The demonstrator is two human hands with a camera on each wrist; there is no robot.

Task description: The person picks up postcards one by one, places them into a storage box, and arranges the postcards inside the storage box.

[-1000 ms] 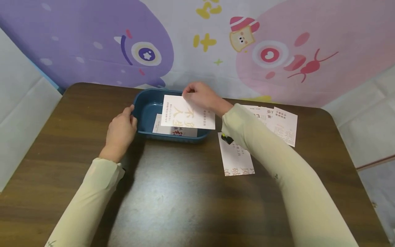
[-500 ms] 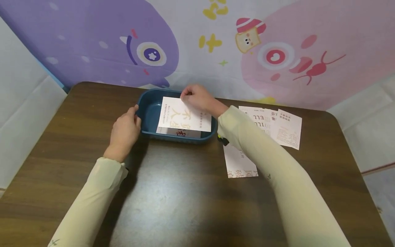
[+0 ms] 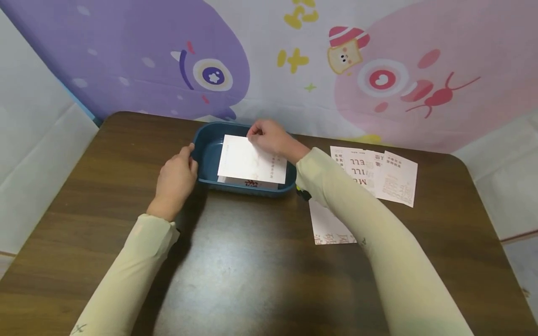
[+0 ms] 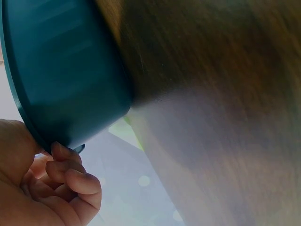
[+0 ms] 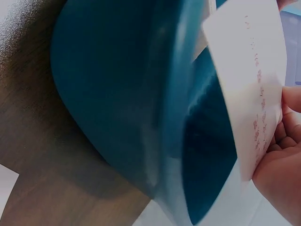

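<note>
At the left, the left hand point(image 3: 174, 179) grips the left end of a blue container point(image 3: 208, 156), its thumb and curled fingers pinching the rim. The container stands on a dark wood-grain worktop point(image 3: 252, 284), near its far edge. Inside lies a lower card point(image 3: 265, 185) with dark red characters, mostly hidden from above. Over the container's opening is a white printed card point(image 3: 245, 163), tilted in the right wrist view; whether it touches the rim cannot be told. The right hand point(image 3: 273, 138) holds this card by its far edge, fingers and thumb pinching it. Right of the container, a single card point(image 3: 332, 228) lies partly under the right sleeve point(image 3: 370, 219). Farther right, several overlapping cards point(image 3: 396, 179) lie on the worktop, their print facing up.
</note>
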